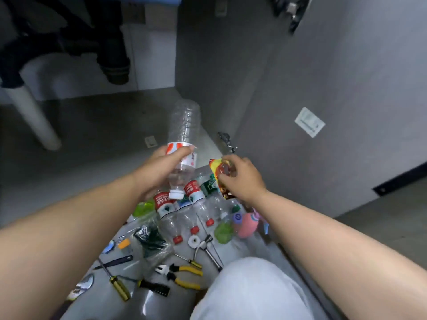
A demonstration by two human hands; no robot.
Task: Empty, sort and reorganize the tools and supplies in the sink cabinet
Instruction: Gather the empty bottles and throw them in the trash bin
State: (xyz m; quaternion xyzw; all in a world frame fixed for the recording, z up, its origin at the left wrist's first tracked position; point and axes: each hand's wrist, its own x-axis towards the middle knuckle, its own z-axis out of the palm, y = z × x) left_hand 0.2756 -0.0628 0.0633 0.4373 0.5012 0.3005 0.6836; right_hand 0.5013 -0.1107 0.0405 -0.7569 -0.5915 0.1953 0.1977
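The left hand [161, 168] grips a clear orange-labelled plastic bottle [183, 125], cap down. The right hand [242, 179] clasps a crumpled red-and-yellow wrapper [217, 170] at its 3 o'clock. It seems best to lay the bottle parallel beside the red-capped empty bottles [175, 218] at 6 o'clock.

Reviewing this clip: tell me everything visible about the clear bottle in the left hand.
The clear bottle is ribbed, see-through plastic, apparently empty, with a white and orange label and a white cap on. It is held in the air, tilted, cap toward the person, base away. The left hand grips it round the label, above red-capped bottles lying below.
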